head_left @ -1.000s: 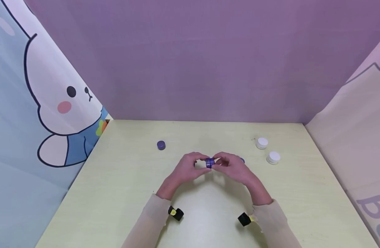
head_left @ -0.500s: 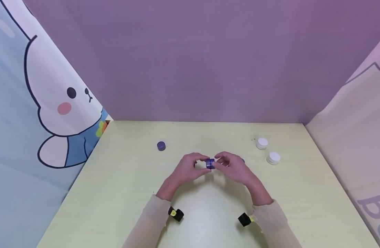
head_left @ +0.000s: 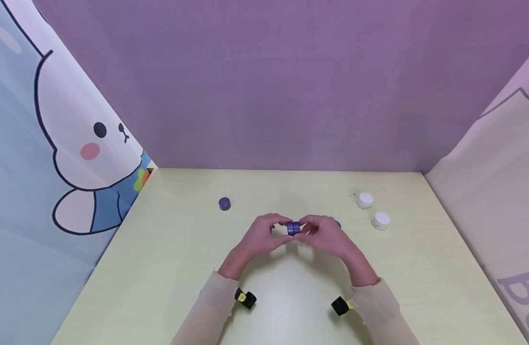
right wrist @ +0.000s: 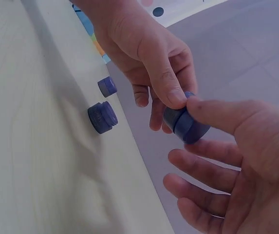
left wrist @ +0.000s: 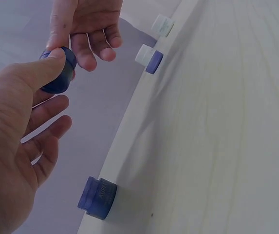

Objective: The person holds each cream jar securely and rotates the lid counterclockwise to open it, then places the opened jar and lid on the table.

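Nearest you, a small black box (head_left: pixel 247 300) sits at each beige cuff (head_left: pixel 219 292), over the pale wooden table (head_left: pixel 161 302). Beyond, your left hand (head_left: pixel 263 235) pinches a blue jar (right wrist: pixel 171 118) by one end between thumb and index; its other fingers bend loosely, spread apart. Your right hand (head_left: pixel 327 235) pinches the blue lid (right wrist: pixel 192 129) against the jar's other end, its remaining fingers half bent and free. Jar and lid are held above the table, between your hands.

Behind your left hand stands an open blue jar (right wrist: pixel 102 117), its threaded neck bare, mostly hidden from your head view. Your right hand blocks most of another blue lid (left wrist: pixel 155 62). Farther right stand two white jars (head_left: pixel 381 220), near each other; farther left sits a small blue cylinder (head_left: pixel 224 203). A purple cloth (head_left: pixel 286 86) closes off the back, with a rabbit-print curtain (head_left: pixel 81 143) left.
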Available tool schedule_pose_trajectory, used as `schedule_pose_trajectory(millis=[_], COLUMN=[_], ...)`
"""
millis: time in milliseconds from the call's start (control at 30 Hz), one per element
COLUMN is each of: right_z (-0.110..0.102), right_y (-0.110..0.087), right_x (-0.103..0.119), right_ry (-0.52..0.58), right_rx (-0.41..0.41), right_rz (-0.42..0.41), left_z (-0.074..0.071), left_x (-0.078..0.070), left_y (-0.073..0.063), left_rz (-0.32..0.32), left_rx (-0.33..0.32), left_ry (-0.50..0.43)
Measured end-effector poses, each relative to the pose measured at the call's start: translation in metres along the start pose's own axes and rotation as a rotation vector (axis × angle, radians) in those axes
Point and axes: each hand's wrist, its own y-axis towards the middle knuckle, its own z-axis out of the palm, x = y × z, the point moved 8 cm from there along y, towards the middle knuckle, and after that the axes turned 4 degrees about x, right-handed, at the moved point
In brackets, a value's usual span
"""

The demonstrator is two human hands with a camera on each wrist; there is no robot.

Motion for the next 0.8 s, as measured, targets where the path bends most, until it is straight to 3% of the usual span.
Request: schedule_pose_trajectory(millis=[167, 433, 800], right_z=[-0.004, -0.009, 0.006], right_y=[0.003, 0.007, 0.002], right_x=[-0.001, -0.005, -0.015], right_ry=[0.004, 0.026, 0.123], right_rx=[-0.017, -0.003, 0.013], right_rz=[-0.021, 0.022, 0.073], left_z=[0.000, -0.001, 0.008], left_x=[0.003, 0.005, 0.004], left_y=[0.004, 0.009, -0.001], left_rz=[0.006, 0.015, -0.002], left_rx=[0.000, -0.014, -0.012], left_ry=[0.014, 0.010, -0.002])
